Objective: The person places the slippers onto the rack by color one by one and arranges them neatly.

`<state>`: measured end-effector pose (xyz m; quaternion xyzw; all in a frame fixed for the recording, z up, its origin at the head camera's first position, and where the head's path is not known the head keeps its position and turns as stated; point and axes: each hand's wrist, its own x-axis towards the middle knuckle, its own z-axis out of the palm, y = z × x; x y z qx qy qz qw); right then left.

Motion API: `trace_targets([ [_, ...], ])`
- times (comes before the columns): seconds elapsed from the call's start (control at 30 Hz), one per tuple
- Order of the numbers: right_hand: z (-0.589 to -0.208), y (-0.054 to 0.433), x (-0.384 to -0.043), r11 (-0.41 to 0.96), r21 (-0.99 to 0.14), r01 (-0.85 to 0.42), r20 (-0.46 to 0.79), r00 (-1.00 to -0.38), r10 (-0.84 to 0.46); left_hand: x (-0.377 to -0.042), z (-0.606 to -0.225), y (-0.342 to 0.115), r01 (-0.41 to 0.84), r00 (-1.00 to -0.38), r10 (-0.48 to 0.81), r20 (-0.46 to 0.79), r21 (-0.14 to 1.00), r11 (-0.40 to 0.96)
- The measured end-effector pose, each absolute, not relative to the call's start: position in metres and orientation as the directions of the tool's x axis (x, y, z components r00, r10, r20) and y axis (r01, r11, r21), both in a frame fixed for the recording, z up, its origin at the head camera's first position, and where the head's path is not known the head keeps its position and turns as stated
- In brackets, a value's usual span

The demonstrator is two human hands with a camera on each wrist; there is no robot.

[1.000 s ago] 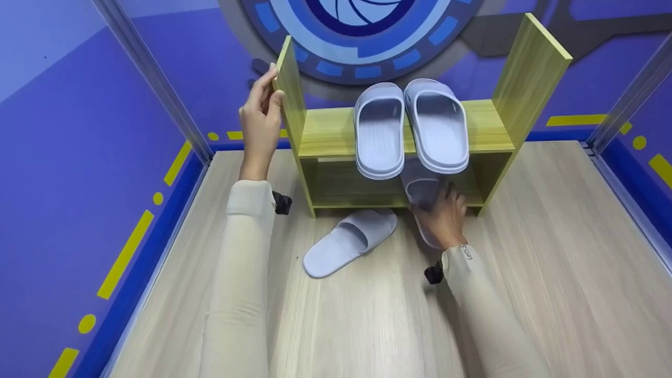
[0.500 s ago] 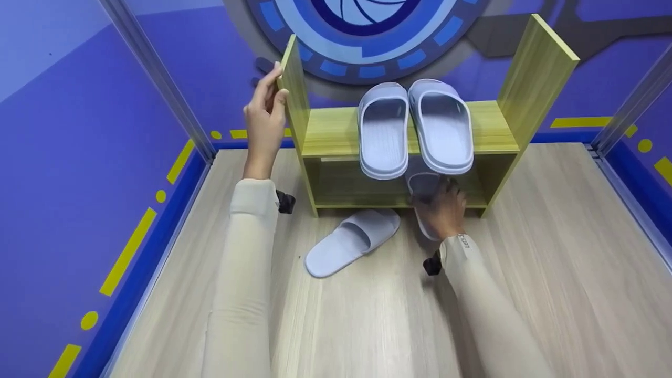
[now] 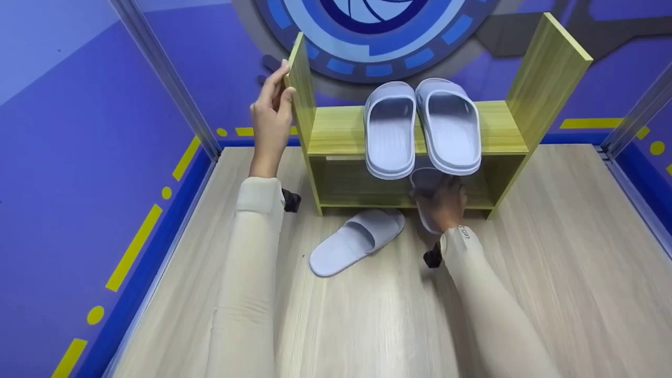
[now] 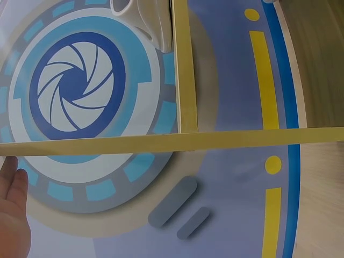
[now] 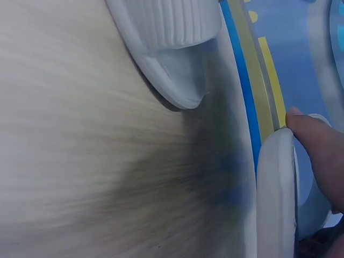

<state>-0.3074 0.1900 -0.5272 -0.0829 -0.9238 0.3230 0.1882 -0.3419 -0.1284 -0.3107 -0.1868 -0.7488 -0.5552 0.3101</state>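
Note:
In the head view, my left hand (image 3: 273,115) touches the front edge of the left side panel of a yellow-green wooden shoe rack (image 3: 336,131), its fingers fairly straight in the left wrist view. My right hand (image 3: 446,202) grips a grey slipper (image 3: 428,218) whose front part reaches into the rack's lower compartment. The right wrist view shows my thumb over this slipper's side (image 5: 277,183); the other fingers are largely hidden. A matching slipper (image 3: 341,249) lies slantwise on the floor before the rack. Two pale clogs, a left one (image 3: 389,136) and a right one (image 3: 450,131), stand on the upper shelf.
The rack's right side panel (image 3: 548,79) rises above the shelf. A blue-purple patterned wall (image 3: 220,68) stands close behind. Metal posts, such as the left post (image 3: 173,79), mark the corners. Light wood-look floor (image 3: 367,325) spreads in front.
My right hand has pushed the gripped slipper farther forward into the lower compartment. My left hand stays on the side panel. The head view has shifted slightly, so everything appears farther right.

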Motion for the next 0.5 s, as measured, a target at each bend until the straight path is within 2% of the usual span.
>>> trace_targets([
  [0.2,-0.5254,0.1923,-0.3064,0.747,-0.663,0.042,0.236,-0.936,0.262,-0.3433,-0.3122,-0.126,0.611,-0.75,-0.065,0.658,0.727,0.314],
  [0.43,-0.5272,0.1931,-0.3052,0.743,-0.67,0.015,0.214,-0.954,0.212,-0.3439,-0.3155,-0.1285,0.676,-0.676,-0.068,0.734,0.654,0.338],
  [0.5,-0.5278,0.1943,-0.3057,0.741,-0.671,0.011,0.225,-0.95,0.218,-0.3446,-0.315,-0.1271,0.673,-0.679,-0.068,0.731,0.657,0.339],
])
